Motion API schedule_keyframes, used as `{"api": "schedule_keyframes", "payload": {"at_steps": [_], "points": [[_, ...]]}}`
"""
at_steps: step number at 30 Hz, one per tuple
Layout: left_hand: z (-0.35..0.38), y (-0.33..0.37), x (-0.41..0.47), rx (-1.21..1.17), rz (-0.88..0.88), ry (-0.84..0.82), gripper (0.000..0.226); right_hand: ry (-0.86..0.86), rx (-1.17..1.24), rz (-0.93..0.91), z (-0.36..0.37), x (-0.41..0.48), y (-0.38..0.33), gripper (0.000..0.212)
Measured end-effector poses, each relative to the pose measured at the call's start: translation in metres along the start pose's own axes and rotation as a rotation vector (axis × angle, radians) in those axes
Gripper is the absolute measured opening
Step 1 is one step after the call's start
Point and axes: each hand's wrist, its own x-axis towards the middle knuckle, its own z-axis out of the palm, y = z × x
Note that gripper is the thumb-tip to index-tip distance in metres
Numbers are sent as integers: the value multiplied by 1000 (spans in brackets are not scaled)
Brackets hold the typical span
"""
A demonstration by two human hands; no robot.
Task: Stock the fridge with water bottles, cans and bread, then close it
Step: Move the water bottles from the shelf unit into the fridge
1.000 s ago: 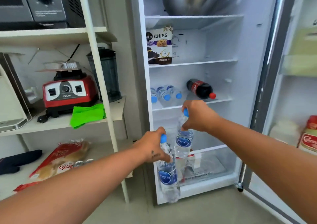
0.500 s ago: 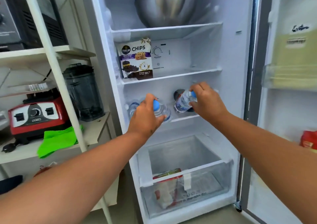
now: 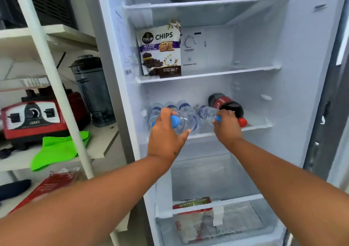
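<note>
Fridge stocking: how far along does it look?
Partway. Several water bottles already lie on the third shelf beside a cola bottle. The left hand and right hand are each laying another bottle there. The bread bag waits on the rack outside; no cans show, and the fridge stands open.

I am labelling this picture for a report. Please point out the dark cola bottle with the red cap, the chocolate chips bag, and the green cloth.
Dark cola bottle with red cap (image 3: 225,104): head view, on its body.
Chocolate chips bag (image 3: 160,51): head view, front panel.
Green cloth (image 3: 58,149): head view, middle of fabric.
</note>
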Motion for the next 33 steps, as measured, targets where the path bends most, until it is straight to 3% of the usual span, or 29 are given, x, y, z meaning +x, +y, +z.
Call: {"api": "schedule_keyframes", "payload": {"at_steps": [9,12,14,16,18,20,22,24,27,29,33], "points": [[6,-32,-8,-71,-150,97,66,-174,-128,-54,43,42,-5,43],[6,-38,-6,-76,-151,104,66,-297,-260,-96,52,44,2,54],[7,-38,-6,-72,-134,105,67,-330,-301,-102,50,40,-3,51],[9,-36,-7,-85,-102,114,68,-157,-119,15,47,31,-16,35],[15,-34,-9,-74,-18,105,68,-50,243,237,37,11,-40,33],[22,-31,-12,-63,103,86,65,-219,678,531,23,-12,-65,40],[33,-25,-18,-103,200,72,62,-523,1159,810,4,-28,-79,38],[41,-21,-24,-163,239,47,60,-693,1448,846,-12,-33,-79,37],[41,-31,-16,-182,320,-76,72,-667,1471,824,-18,-34,-65,21],[36,-52,3,83,332,-222,94,-624,1471,846,-17,-37,-56,13],[35,-81,26,534,-145,-490,111,-619,1428,755,-31,-39,-55,15]]}}
